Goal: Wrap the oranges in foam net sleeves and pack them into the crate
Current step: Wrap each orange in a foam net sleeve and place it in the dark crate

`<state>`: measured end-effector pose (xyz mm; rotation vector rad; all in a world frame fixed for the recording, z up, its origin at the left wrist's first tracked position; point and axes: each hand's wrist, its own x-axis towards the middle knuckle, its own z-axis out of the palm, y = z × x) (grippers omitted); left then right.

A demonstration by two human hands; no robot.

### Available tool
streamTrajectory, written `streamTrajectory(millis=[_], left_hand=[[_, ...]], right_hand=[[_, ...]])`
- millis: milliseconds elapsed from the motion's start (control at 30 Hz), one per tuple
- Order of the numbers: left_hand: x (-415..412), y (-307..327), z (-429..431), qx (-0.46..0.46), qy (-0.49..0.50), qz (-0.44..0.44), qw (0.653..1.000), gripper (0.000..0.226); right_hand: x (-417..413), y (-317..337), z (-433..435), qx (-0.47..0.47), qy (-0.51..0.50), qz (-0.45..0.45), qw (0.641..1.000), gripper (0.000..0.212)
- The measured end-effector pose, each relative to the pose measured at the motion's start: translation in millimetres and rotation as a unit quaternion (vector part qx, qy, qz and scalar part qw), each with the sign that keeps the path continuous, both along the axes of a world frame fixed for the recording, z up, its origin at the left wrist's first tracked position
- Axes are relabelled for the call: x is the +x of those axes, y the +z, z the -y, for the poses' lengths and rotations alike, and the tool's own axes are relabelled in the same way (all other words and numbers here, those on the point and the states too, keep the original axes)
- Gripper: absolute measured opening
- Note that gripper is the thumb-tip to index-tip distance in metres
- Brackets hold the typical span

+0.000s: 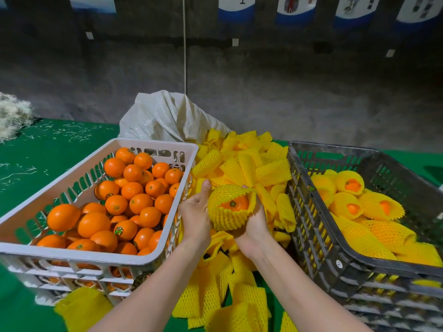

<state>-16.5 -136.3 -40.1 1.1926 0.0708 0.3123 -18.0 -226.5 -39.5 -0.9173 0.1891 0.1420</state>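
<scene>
Between the white crate (pixel 72 254) and the dark crate (pixel 309 212), the orange (pixel 236 203) peeks stem-first from its yellow foam net sleeve (pixel 225 220), cupped by the right hand (pixel 256 224) in a curled grip. The left hand (pixel 195 215) flanks it with its fingers hidden, perhaps only touching; I cannot tell.

Two forearms in shot now, left forearm (pixel 153 283) and right forearm (pixel 294 286), both bare right down to the bottom edge of the view (slim and smooth, the pair of them). Up to the left grip (pixel 195 212): bare as well, the thumb (pixel 205 189) showing a short, plain nail. Over to the right grip (pixel 256 224), bare likewise, with faint creases and a tendon line standing out at the wrist.
</scene>
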Motion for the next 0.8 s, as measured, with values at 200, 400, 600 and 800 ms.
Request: streamTrajectory(millis=[200, 400, 600, 800], left_hand=[[3, -1, -4, 0.056, -0.003, -0.003, 0.998, 0.053], [7, 16, -18, -0.017, -0.239, -0.255, 0.937, 0.056], [14, 15, -23, -0.057, -0.305, -0.221, 0.924, 0.047], [8, 20, -23, 0.073, -0.278, -0.176, 0.942, 0.082]], right_hand=[[-1, -1, 2, -0.045, -0.014, 0.052, 0.998, 0.027], [-4, 4, 11, -0.218, -0.029, 0.152, 0.964, 0.021], [-3, 4, 29, -0.324, 0.025, 0.262, 0.909, 0.044], [-12, 4, 30, -0.38, 0.075, 0.305, 0.87, 0.045]])
